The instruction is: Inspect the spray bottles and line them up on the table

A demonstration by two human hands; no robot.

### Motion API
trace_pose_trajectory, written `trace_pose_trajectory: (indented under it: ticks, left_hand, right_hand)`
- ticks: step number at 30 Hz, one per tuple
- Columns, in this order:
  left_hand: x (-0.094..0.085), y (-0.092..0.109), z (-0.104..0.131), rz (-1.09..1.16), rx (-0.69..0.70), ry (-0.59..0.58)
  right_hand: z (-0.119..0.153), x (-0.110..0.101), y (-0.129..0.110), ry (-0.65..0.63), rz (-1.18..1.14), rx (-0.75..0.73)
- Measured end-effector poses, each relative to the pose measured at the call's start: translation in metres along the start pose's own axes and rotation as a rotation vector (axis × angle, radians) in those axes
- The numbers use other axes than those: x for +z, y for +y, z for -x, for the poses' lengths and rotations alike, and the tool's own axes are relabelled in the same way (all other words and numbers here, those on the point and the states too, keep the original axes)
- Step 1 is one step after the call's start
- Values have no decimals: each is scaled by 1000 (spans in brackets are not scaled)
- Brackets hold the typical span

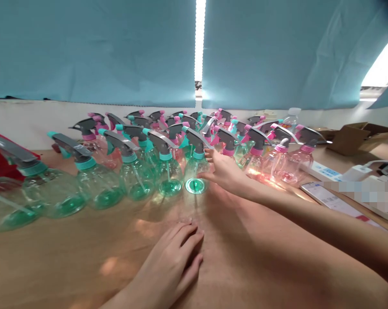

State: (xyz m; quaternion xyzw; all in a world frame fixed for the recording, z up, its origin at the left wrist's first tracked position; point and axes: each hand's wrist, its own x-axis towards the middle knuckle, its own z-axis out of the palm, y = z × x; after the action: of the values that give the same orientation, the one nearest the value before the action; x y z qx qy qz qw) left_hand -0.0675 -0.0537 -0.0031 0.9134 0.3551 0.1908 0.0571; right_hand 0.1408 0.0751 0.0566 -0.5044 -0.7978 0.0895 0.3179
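A clear green spray bottle (pixel 191 169) with a grey and teal trigger head stands upright in the front row. At its right side is my right hand (pixel 226 171), fingertips near the teal collar and thumb stretched across the lower body. Thumb and fingers are apart; whether they press on the bottle is hard to tell. My left hand (pixel 171 262) rests on the table in front, fingers loosely extended and holding nothing. Left of that bottle, another green spray bottle (pixel 170 171) stands in line with several more. Pink spray bottles (pixel 286 165) stand to the right.
More spray bottles crowd behind the front row. On the right of the wooden table (pixel 245 266) lie a phone (pixel 332 197), a power strip (pixel 325 171) with a white charger (pixel 356 173), and an open cardboard box (pixel 351 139). Red material (pixel 4 161) lies far left.
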Motion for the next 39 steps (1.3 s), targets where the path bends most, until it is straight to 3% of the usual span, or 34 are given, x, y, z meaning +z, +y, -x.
trace_pose_trajectory:
  ticks: [11,17,22,26,32,39]
  left_hand:
    - [1,-3,-1,-25,21,24]
    - [1,-5,-1,-55,35,44]
    - [1,-5,-2,-68,48,57]
    - [1,-5,-2,-21,24,60]
    - [-2,-8,-9,94,-76,57]
    - [-6,-11,-37,235,-236,70]
  right_hand:
    - [-3,-2,1,-39,-88,9]
    - [27,-45,4,-54,-212,25]
    - [48,-73,30,93,-110,218]
    - [44,-67,43,106,-104,296]
    - [18,-43,43,74,-146,293]
    - [13,-40,43,63,-144,253]
